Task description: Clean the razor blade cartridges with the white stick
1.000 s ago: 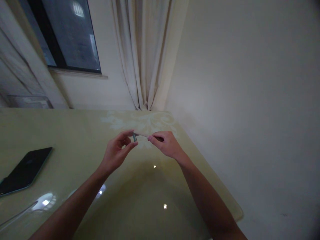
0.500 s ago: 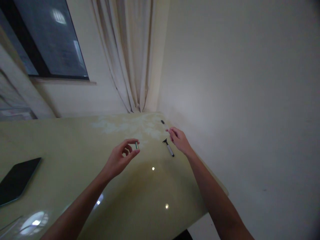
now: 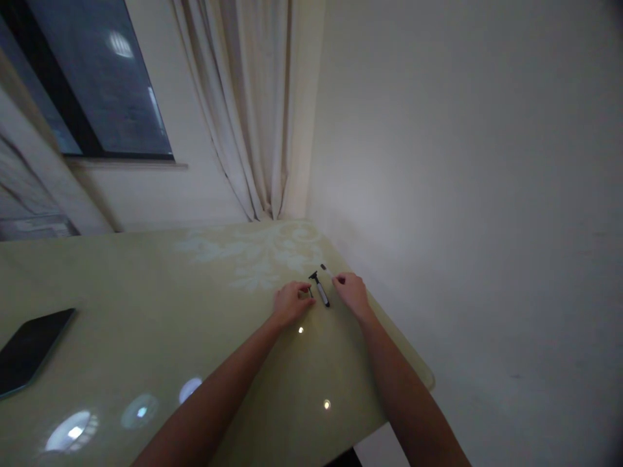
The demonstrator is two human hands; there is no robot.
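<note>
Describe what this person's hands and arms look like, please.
The left hand and right hand are bare, without gloves. No sleeve shows on either forearm, and I see no watch, bracelet or cable. Rings or nail details are too small to tell.

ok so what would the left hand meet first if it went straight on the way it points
The left hand would likely meet the razor first, just past its fingertips; depth is unclear.

I see a pale, plain wall (image 3: 462,194) rising on the right, pleated cream curtains (image 3: 265,110) in the corner, and a dark-framed window (image 3: 104,78) at upper left. Ceiling light glints off the glossy, yellowish-green bench (image 3: 121,311).
</note>
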